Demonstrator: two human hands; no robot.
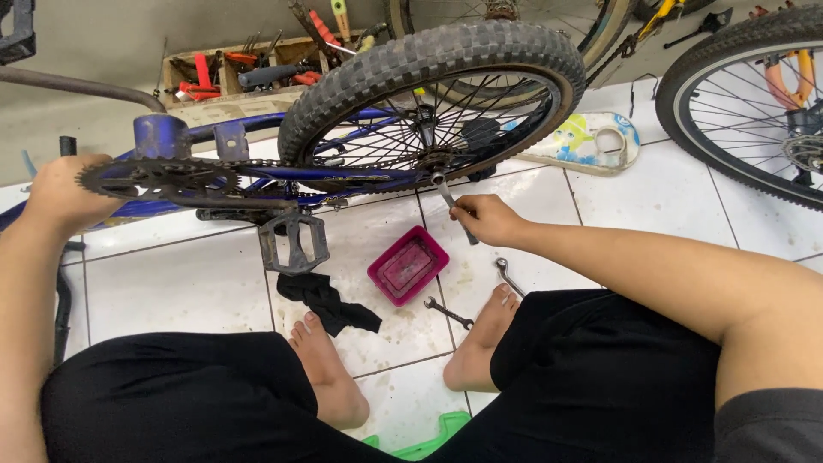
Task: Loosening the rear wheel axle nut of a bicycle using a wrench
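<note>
Steel wrench [453, 208] clamped in right hand [485, 219] fingers, head sitting on rear wheel [433, 103] axle nut; left hand [58, 194] gripping chainring [159, 179], fingers closed. Pink tray [408, 265] lying on tiled floor [171, 283] near feet.

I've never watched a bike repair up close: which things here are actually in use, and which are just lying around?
In use:
- right hand holding a silver metal wrench at the knobbly black rear wheel's hub
- left hand on the blue bicycle frame

Lying about:
- pink plastic tray
- black rag
- two spare spanners
- wooden toolbox
</note>
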